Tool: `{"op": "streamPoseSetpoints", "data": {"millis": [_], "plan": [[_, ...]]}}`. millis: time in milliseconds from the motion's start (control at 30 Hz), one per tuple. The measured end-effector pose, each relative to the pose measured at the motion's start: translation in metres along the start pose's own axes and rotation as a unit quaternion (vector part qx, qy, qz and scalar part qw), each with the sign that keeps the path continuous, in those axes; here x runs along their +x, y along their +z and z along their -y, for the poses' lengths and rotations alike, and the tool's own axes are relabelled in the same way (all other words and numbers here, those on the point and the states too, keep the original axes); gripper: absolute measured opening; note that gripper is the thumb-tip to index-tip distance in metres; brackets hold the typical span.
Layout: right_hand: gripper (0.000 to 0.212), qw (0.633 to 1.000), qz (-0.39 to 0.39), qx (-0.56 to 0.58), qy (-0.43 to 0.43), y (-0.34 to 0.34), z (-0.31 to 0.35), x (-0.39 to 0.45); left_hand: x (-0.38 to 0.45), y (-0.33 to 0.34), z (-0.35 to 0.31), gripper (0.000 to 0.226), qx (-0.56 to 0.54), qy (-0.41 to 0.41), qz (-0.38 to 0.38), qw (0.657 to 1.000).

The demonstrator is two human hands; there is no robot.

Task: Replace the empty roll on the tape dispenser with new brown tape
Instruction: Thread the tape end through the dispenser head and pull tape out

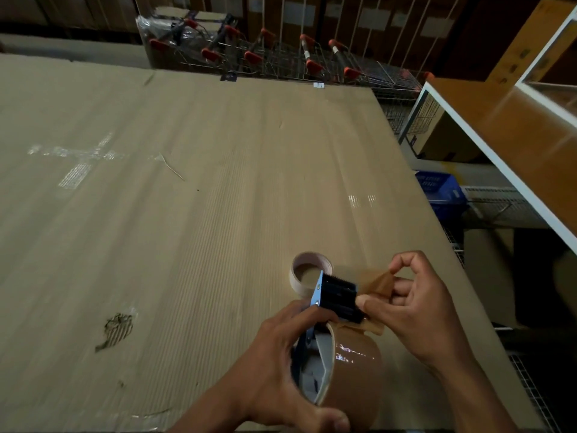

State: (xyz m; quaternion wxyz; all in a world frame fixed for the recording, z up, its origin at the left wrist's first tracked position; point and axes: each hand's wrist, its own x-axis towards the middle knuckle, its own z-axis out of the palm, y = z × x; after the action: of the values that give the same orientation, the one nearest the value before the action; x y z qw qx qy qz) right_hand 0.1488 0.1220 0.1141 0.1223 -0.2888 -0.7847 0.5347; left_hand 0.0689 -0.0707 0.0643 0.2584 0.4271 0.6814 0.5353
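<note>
A tape dispenser (337, 296) with a black toothed head and a blue metal side plate is held low in the view, over the cardboard-covered table (187, 198). A full roll of brown tape (352, 373) sits on it. My left hand (281, 360) grips the dispenser and the roll from the left. My right hand (415, 307) pinches the loose end of the brown tape (379, 284), pulled out past the head to the right. The empty pale cardboard core (307, 271) stands on the table just beyond the dispenser.
A row of wire shopping carts with red handles (281, 57) stands beyond the table's far edge. A white-framed shelf with boxes (499, 126) is on the right, and a blue basket (440, 190) lies below it. The table's right edge runs close to my right hand.
</note>
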Motion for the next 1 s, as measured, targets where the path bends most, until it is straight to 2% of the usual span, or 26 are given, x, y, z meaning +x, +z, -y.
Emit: {"op": "streamPoseSetpoints", "data": {"millis": [100,267,367,500,600,700,900,1000], "plan": [[0.05,0.998,0.0,-0.067,0.007,-0.002,0.003,0.0,0.001,0.001,-0.001,0.085,-0.01,0.009,-0.012,1.0],[0.054,0.987,-0.019,-0.16,-0.013,-0.001,0.016,0.0,0.0,0.002,0.003,0.088,-0.086,-0.017,-0.034,0.996],[0.058,0.986,-0.021,-0.163,-0.023,0.0,0.023,0.001,0.0,0.001,0.005,0.087,-0.126,-0.026,-0.04,0.991],[0.086,0.992,-0.004,-0.121,-0.03,0.001,0.028,0.001,-0.001,0.001,0.006,0.095,-0.169,-0.028,-0.048,0.984],[0.089,0.995,0.014,-0.095,-0.032,0.0,0.028,0.003,-0.003,0.001,0.005,0.097,-0.178,-0.025,-0.052,0.982],[0.08,0.992,0.023,-0.116,-0.037,-0.001,0.027,0.005,-0.005,-0.001,0.004,0.097,-0.162,-0.013,-0.055,0.985],[0.031,0.977,0.034,-0.2,-0.073,-0.004,0.027,0.01,-0.005,-0.006,0.0,0.089,-0.123,0.024,-0.052,0.991],[0.022,0.974,0.038,-0.203,-0.097,-0.009,0.029,0.012,-0.006,-0.005,-0.001,0.088,-0.116,0.029,-0.049,0.992]]}}
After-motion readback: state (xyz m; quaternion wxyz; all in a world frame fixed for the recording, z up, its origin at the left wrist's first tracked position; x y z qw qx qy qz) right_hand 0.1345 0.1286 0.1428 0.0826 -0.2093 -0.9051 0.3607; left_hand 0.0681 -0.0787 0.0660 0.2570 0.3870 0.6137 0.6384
